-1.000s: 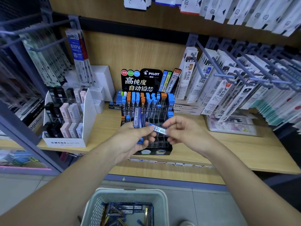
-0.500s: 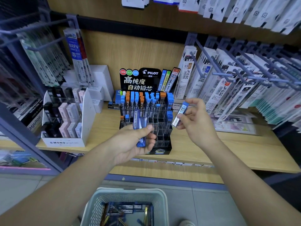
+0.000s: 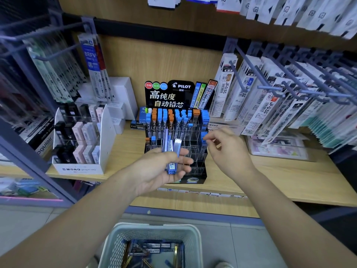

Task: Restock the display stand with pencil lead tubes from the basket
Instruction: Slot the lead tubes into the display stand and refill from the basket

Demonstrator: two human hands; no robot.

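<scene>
Now: a handful of tubes held ready beside the half-filled stand

At centre frame the left hand (image 3: 154, 171) grips a small fan of pencil lead tubes (image 3: 171, 151), its thumb pressed across them and its fingers curled underneath. They stand nearly upright in front of the display stand (image 3: 201, 176), probably so that each label can be read and one tube picked off at a time.

The right hand (image 3: 226, 151) hovers at the stand's right edge, just beside a blue-capped tube seated in a slot. Its fingers (image 3: 209, 137) are loosely bent and seem to pinch nothing, though blur makes this hard to confirm.

The stand sits on the wooden shelf (image 3: 280, 176). Its back rows are packed with blue and orange caps, while many front slots are bare, so the restocking looks far from finished. At bottom centre the basket (image 3: 154, 226) waits on the floor within reach, with more tubes lying inside.
</scene>
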